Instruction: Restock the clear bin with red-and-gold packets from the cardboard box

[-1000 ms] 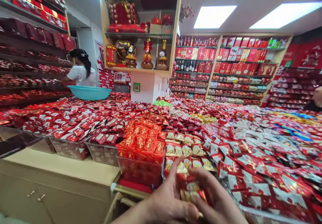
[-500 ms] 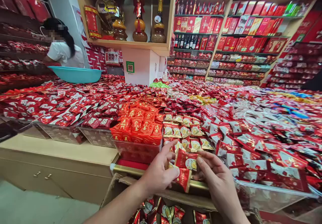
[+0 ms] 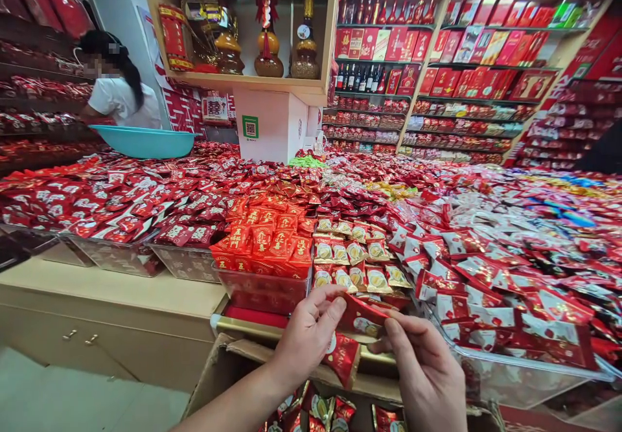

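Observation:
A red wrapped candy (image 3: 362, 320) with a round pale picture is stretched between my two hands. My left hand (image 3: 308, 331) pinches its left end between thumb and fingers. A second red wrapped candy (image 3: 343, 358) hangs below, also in my left hand. My right hand (image 3: 424, 361) grips the right end of the upper candy with thumb and forefinger. Just beyond my fingers, rows of gold-and-red candies (image 3: 357, 276) stand in a bin. Below my hands is an open cardboard box (image 3: 226, 364) with similar loose candies (image 3: 335, 412) inside.
A clear bin of orange-red packets (image 3: 262, 244) stands to the left, and a clear bin of red-and-white packets (image 3: 505, 315) to the right. Farther back are a turquoise basin (image 3: 143, 142), a person (image 3: 124, 98) in a white shirt, and a wooden display cabinet (image 3: 243, 83) overhead.
The upper candy has tilted, its face turning downward, as my fingers shifted to its ends. The lower candy has swung slightly left and down. My right hand has lowered a little.

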### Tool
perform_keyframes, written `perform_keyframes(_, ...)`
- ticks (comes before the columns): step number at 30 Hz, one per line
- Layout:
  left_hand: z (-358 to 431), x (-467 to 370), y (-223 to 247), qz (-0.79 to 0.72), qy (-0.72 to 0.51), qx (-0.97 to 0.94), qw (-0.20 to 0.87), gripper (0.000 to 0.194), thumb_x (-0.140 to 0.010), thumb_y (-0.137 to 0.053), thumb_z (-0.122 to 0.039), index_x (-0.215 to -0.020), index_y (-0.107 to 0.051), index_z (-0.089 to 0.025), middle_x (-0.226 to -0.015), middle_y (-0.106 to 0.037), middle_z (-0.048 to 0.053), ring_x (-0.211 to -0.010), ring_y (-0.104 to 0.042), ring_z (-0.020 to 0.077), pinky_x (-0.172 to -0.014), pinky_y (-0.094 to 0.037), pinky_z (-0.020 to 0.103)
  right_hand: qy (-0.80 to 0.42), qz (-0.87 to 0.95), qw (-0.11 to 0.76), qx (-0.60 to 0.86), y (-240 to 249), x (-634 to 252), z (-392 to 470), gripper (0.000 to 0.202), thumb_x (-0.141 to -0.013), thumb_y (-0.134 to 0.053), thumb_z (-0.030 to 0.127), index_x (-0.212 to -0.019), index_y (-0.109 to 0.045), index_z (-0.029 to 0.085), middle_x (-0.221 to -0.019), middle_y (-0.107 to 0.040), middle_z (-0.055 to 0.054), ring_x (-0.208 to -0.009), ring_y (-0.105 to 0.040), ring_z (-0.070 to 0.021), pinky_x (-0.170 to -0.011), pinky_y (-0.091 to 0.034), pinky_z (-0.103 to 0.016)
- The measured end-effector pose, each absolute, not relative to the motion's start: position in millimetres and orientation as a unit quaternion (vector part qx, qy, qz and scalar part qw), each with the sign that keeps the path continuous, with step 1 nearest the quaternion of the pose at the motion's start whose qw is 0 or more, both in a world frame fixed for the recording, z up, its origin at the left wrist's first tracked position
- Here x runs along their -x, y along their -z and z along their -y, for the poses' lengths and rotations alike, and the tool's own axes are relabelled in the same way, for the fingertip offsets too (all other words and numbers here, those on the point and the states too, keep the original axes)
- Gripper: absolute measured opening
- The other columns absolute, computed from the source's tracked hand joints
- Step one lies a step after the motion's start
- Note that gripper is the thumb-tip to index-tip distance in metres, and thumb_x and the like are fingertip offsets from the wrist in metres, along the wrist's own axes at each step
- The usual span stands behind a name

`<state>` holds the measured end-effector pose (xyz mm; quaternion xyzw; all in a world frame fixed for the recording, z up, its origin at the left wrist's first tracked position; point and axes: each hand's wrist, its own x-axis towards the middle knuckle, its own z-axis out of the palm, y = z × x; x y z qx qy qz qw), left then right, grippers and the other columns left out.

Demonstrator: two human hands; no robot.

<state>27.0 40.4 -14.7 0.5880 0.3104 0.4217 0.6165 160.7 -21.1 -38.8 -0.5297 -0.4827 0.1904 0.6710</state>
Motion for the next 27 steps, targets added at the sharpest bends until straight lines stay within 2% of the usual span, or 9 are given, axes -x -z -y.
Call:
perform_keyframes(3, -38.2, -26.0, 13.2, -0.294, -0.386, -0.556, 0.675, 0.043, -0.079, -0.049, -0.046, -0.111, -0.046, -0.017, -0.071, -0.064, 0.002, -0.065, -0.056, 0.0127, -0.072, -0.041, 0.027, 0.0, 0.609, 0.648, 0.458, 42.9, -160.1, 21.0, 0.031, -0.075, -0.052, 0.006, -0.099, -0.058, 0.025, -0.101, -0.064, -0.005, -0.093, -0.06, -0.0208, -0.077, -0.05, -0.035)
perform_keyframes(6, -38.0, -24.8, 10.2, -0.262, -0.417, -0.544, 0.679, 0.037, -0.078, -0.056, -0.038, -0.109, -0.047, -0.019, -0.087, -0.062, 0.003, -0.082, -0.056, 0.0142, -0.079, -0.04, 0.027, 0.031, 0.701, 0.592, 0.396, 41.8, -159.4, 20.0, 0.035, -0.073, -0.051, 0.003, -0.1, -0.058, 0.024, -0.108, -0.061, -0.007, -0.106, -0.052, -0.024, -0.082, -0.047, -0.039)
perform_keyframes(8, -39.1, -23.8, 9.0, -0.254, -0.424, -0.55, 0.674, 0.035, -0.079, -0.056, -0.031, -0.11, -0.047, -0.02, -0.092, -0.061, 0.003, -0.086, -0.055, 0.0151, -0.08, -0.041, 0.027, 0.018, 0.711, 0.572, 0.408, 39.9, -160.8, 19.8, 0.03, -0.072, -0.053, 0.005, -0.095, -0.06, 0.023, -0.108, -0.059, -0.009, -0.105, -0.052, -0.0242, -0.082, -0.047, -0.039)
perform_keyframes(12, -39.8, -21.4, 8.1, -0.265, -0.392, -0.584, 0.66, 0.047, -0.082, -0.051, -0.03, -0.125, -0.035, -0.023, -0.084, -0.062, 0.003, -0.074, -0.057, 0.013, -0.075, -0.044, 0.027, -0.1, 0.625, 0.593, 0.498, 43.5, -165.5, 19.5, 0.023, -0.076, -0.054, 0.013, -0.097, -0.056, 0.022, -0.11, -0.057, -0.009, -0.102, -0.053, -0.0229, -0.083, -0.046, -0.037)
perform_keyframes(15, -37.8, -20.3, 7.5, -0.269, -0.388, -0.605, 0.641, 0.058, -0.082, -0.051, -0.03, -0.133, -0.024, -0.022, -0.077, -0.062, 0.002, -0.067, -0.057, 0.0119, -0.074, -0.044, 0.027, -0.218, 0.566, 0.601, 0.521, 48.8, -166.0, 18.8, 0.02, -0.076, -0.056, 0.02, -0.096, -0.055, 0.022, -0.093, -0.062, -0.006, -0.085, -0.06, -0.0185, -0.075, -0.049, -0.031)
perform_keyframes(18, -36.7, -19.3, 7.8, -0.259, -0.37, -0.614, 0.647, 0.063, -0.084, -0.048, -0.032, -0.135, -0.014, -0.023, -0.083, -0.063, 0.004, -0.073, -0.058, 0.014, -0.075, -0.045, 0.029, -0.255, 0.537, 0.619, 0.513, 46.7, -165.4, 17.7, 0.01, -0.074, -0.06, 0.022, -0.083, -0.058, 0.021, -0.079, -0.062, -0.003, -0.072, -0.06, -0.0155, -0.067, -0.05, -0.026)
perform_keyframes(20, -37.1, -18.2, 9.2, -0.255, -0.36, -0.63, 0.639, 0.061, -0.084, -0.047, -0.031, -0.135, -0.014, -0.024, -0.095, -0.062, 0.006, -0.085, -0.057, 0.0158, -0.083, -0.043, 0.031, -0.268, 0.529, 0.629, 0.502, 42.4, -165.3, 16.2, 0.006, -0.073, -0.06, 0.024, -0.075, -0.058, 0.019, -0.077, -0.061, -0.005, -0.072, -0.059, -0.0163, -0.065, -0.05, -0.026)
perform_keyframes(23, -38.4, -16.5, 13.6, -0.258, -0.357, -0.67, 0.597, 0.056, -0.083, -0.05, -0.031, -0.132, -0.023, -0.025, -0.109, -0.057, 0.007, -0.102, -0.05, 0.0185, -0.094, -0.035, 0.033, -0.298, 0.526, 0.631, 0.486, 39.8, -163.6, 12.6, 0.012, -0.071, -0.062, 0.028, -0.066, -0.057, 0.018, -0.075, -0.06, -0.006, -0.068, -0.059, -0.0164, -0.06, -0.049, -0.026)
perform_keyframes(27, -39.7, -15.9, 21.7, -0.264, -0.325, -0.682, 0.6, 0.067, -0.079, -0.054, -0.035, -0.134, -0.018, -0.023, -0.092, -0.061, 0.006, -0.086, -0.056, 0.0185, -0.079, -0.043, 0.031, -0.331, 0.463, 0.659, 0.492, 46.9, -157.5, 11.4, 0.02, -0.068, -0.064, 0.034, -0.061, -0.055, 0.018, -0.068, -0.059, -0.004, -0.061, -0.056, -0.014, -0.055, -0.047, -0.023)
